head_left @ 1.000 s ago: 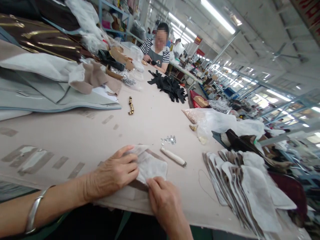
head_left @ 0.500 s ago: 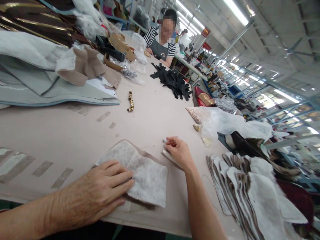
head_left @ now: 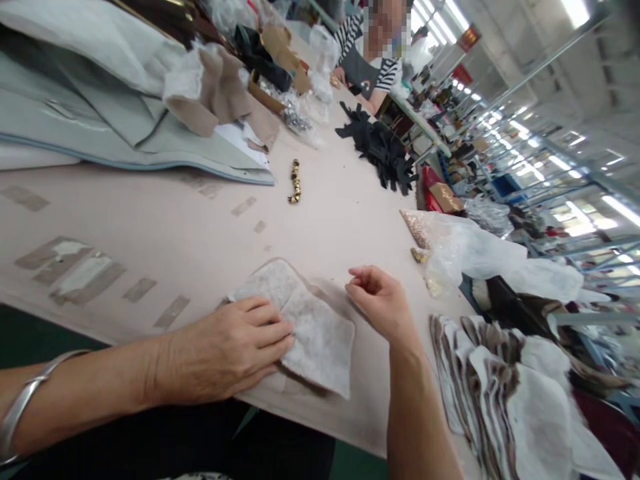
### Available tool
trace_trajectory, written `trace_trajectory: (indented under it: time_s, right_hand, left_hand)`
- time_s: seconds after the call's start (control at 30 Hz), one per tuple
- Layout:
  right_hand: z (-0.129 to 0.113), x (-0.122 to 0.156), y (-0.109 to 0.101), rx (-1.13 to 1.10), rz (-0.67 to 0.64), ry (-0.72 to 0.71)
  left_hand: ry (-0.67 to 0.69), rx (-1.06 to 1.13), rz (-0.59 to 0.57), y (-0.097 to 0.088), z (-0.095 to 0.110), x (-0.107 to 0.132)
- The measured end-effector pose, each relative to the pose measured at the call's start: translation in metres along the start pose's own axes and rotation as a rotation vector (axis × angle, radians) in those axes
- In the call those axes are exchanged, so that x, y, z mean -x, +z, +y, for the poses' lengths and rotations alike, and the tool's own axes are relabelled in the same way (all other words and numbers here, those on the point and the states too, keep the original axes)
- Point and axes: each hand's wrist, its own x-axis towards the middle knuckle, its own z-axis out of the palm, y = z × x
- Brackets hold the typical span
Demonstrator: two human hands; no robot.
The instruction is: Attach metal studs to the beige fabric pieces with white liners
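Observation:
My left hand (head_left: 243, 348) lies flat, fingers stretched out, on the left part of a piece of fabric (head_left: 320, 333) with a fuzzy whitish face and a brownish edge. The piece rests near the front edge of the pale table (head_left: 340, 227). Just right of it, my right hand (head_left: 381, 301) hovers close to the tabletop with its fingers curled and the tips together. Whatever may be between those fingertips is too small or hidden to make out.
Stacked fuzzy-backed fabric pieces (head_left: 500, 387) stand at the right, below a clear plastic bag (head_left: 480, 250). Farther back lie a short row of gold-coloured pieces (head_left: 295, 181) and a pile of black strips (head_left: 377, 147). Grey sheet material (head_left: 125, 143) covers the left; a co-worker (head_left: 367, 70) sits beyond.
The view has shifted, so the table contents appear farther right and higher. A small pale item seen by my right fingertips no longer shows, and those fingers are more curled. My left hand stays on the fabric.

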Motion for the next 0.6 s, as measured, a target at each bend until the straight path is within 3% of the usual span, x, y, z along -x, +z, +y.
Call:
trace_trajectory:
  time_s: [0.1,0.17,0.27,0.6]
  right_hand:
    - [-0.016,0.031,0.026,-0.265,-0.157,0.027]
    - [-0.024,0.046,0.044,-0.289,-0.234,0.042]
    - [-0.028,0.057,0.061,-0.259,-0.242,0.055]
    - [-0.042,0.048,0.06,-0.05,-0.263,0.081]
  left_hand:
    - [0.035,0.029,-0.054,0.001,-0.002,0.001]
    - [0.03,0.033,-0.071,0.001,-0.003,0.001]
    - [0.037,0.027,-0.07,0.002,-0.003,0.001]
    - [0.075,0.007,-0.045,0.0,-0.002,0.001]
